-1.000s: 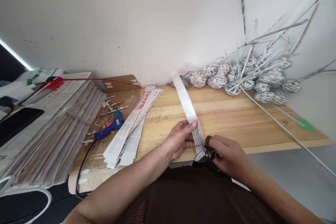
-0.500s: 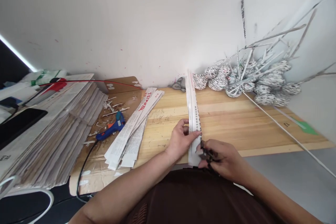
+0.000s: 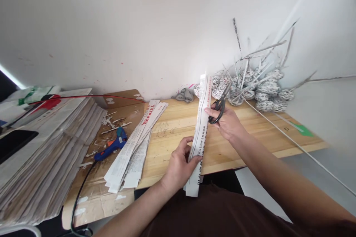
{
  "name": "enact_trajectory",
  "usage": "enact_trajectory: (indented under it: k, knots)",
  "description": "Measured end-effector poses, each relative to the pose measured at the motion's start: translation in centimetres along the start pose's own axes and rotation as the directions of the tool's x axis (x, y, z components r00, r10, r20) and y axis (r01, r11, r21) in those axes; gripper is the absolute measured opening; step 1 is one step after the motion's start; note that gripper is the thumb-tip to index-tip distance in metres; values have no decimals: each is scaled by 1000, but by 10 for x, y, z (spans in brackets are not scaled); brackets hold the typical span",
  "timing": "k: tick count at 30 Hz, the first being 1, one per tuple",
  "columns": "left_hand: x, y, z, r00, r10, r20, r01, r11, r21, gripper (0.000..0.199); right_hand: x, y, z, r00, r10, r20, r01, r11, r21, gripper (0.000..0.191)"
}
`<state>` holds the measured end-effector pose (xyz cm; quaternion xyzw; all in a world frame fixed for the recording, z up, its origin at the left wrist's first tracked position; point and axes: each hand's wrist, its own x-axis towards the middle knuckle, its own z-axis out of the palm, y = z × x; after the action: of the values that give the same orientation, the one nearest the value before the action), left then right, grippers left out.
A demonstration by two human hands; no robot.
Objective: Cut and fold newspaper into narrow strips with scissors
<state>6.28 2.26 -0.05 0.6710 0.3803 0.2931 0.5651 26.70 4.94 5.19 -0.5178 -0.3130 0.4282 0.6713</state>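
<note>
My left hand (image 3: pixel 179 164) pinches a long folded newspaper strip (image 3: pixel 200 127) near its lower end, thumb on top. The strip stretches away from my body, over the front edge of the wooden board. In my right hand (image 3: pixel 226 120) are black-handled scissors (image 3: pixel 219 109), their blades pointing up and away. My right thumb also touches the strip's right side, above the left hand. More cut newspaper strips (image 3: pixel 136 144) lie fanned in a loose pile to the left.
A blue hot glue gun (image 3: pixel 111 148) rests on cardboard among paper scraps. A tall newspaper stack (image 3: pixel 61 148) with a black phone (image 3: pixel 16 142) stands at far left. Woven paper balls (image 3: pixel 267 90) with protruding rods and a grey cloth (image 3: pixel 185 95) sit along the wall. A wooden board (image 3: pixel 167 129) forms the worktop.
My right hand and the scissors have moved from the strip's near end up along its right side. The strip has tilted slightly, with its lower end closer to my body. The view has shifted right.
</note>
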Motion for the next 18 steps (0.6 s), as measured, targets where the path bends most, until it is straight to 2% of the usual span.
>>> enact_trajectory:
  k: [3,5,7,9,15,18]
  knots:
    - [-6,1,-8,996,81,24,-82,995,48,91,4,1,8,1000,1,-5,-1,1000,29,49]
    - [-11,1,-12,982,163,101,-168,985,48,97,6,2,11,1000,16,-1,-16,999,41,49]
    - [-14,0,-15,956,221,192,-233,971,42,88,10,0,13,1000,20,-2,-20,998,54,48]
    - [-15,-3,-16,943,220,252,-236,971,37,78,16,-4,14,1000,10,-7,-10,998,68,48]
    - [-11,-1,-23,939,192,286,-192,981,-29,57,34,-19,19,999,-52,-6,53,996,74,46]
    - [-6,6,-31,911,196,362,-194,980,-44,54,41,-29,24,998,-69,14,68,995,78,44]
